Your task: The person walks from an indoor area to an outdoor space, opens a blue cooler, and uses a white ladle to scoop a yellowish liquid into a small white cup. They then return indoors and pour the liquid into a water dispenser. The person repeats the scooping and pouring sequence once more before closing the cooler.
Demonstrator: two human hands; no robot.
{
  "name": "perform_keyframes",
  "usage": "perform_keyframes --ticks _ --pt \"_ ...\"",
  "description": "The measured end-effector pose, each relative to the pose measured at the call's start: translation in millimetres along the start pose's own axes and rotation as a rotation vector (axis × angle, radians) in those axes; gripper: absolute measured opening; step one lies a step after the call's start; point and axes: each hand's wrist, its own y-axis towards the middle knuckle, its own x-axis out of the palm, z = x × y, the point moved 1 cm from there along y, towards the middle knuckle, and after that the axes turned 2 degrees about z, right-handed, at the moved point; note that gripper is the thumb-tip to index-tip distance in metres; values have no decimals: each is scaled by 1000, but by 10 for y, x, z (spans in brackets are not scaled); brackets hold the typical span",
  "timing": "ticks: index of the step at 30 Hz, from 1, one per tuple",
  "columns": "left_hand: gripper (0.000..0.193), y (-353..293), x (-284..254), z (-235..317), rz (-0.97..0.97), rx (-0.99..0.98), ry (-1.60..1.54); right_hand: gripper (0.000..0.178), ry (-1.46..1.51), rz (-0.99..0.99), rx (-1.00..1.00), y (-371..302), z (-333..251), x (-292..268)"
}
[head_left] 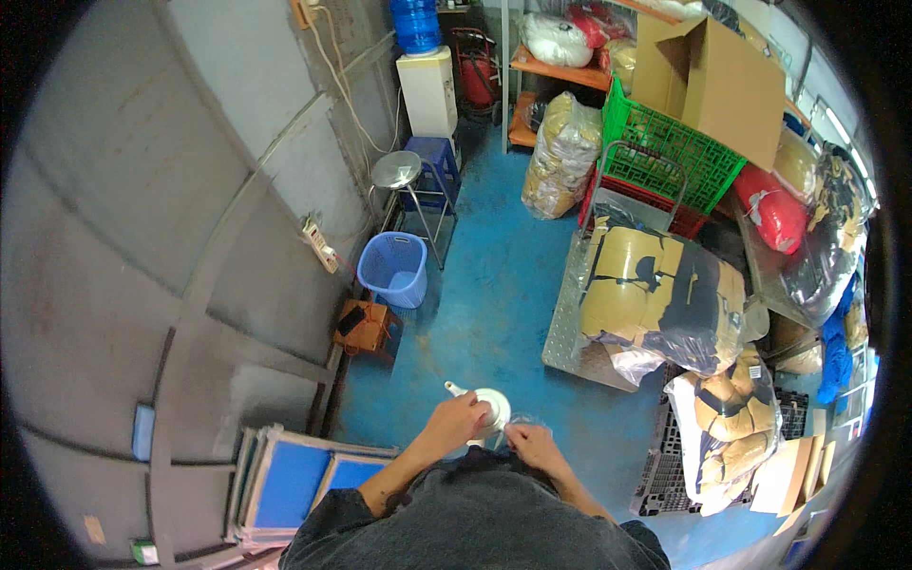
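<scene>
A white teapot (495, 400) with a short spout is held close in front of my body, above the blue floor. My left hand (458, 421) is closed over its top and side, its fingers bent against the white surface. On the teapot's other side, my right hand (537, 446) is closed in a pinch. Something clear and shiny (522, 421) shows at its fingertips, too small to name. My dark shirt hides the teapot's lower part.
Along the left wall stand a blue basket (392, 270), a small wooden stool (366, 328), a metal stool (396, 169) and blue framed panels (294, 484). To the right are a loaded platform trolley (589, 356), wrapped bundles (727, 427) and a green crate (670, 152).
</scene>
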Motion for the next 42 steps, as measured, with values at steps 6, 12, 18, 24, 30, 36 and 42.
perform_keyframes --ticks 6,12,18,24,30,36,42 --pt "16 1822 -182 -841 112 35 30 55 60 68 -29 1801 -299 -849" --pt "17 3464 -652 -1528 375 -124 -14 60 35 -38 -112 3706 -846 -1896" --pt "14 4615 -1096 -2341 768 -460 -319 54 212 -100 -22 5447 -1413 -2610" --pt "11 5611 -1122 -3644 939 -705 -686 50 395 -22 36 7288 -1785 -3016" --pt "12 6642 -1531 -4915 957 -815 -966 48 520 108 102 9154 -2330 -3355" --pt "14 7414 -2150 -5627 1033 -780 -986 42 552 202 126 11061 -2796 -3805" --pt "15 7665 -2243 -6126 1154 -988 -798 43 508 222 52 13199 -2890 -4026"
